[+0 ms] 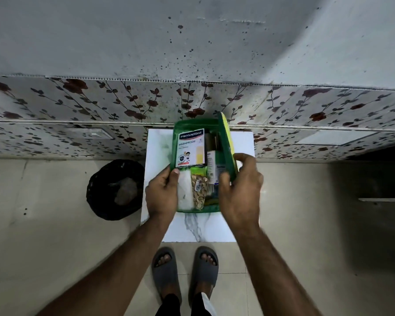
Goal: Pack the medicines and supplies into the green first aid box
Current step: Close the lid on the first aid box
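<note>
The green first aid box [193, 124] stands open on a small white marble-patterned table [200, 229]. Inside lie a white Hansaplast plaster box [192, 147], a white gauze pack [184, 190], a clear bag of small beige pieces [200, 189] and a few small cartons [212, 165]. Its green lid [226, 142] stands nearly upright along the right side, hinged there. My left hand [162, 190] grips the box's left wall, thumb on the rim. My right hand [240, 190] holds the lid's near end, fingers curled over its edge.
A black bin with a dark liner [115, 190] sits on the floor left of the table. A wall with floral panels [78, 106] rises right behind the table. My feet in grey slippers [185, 272] stand on the tiled floor in front.
</note>
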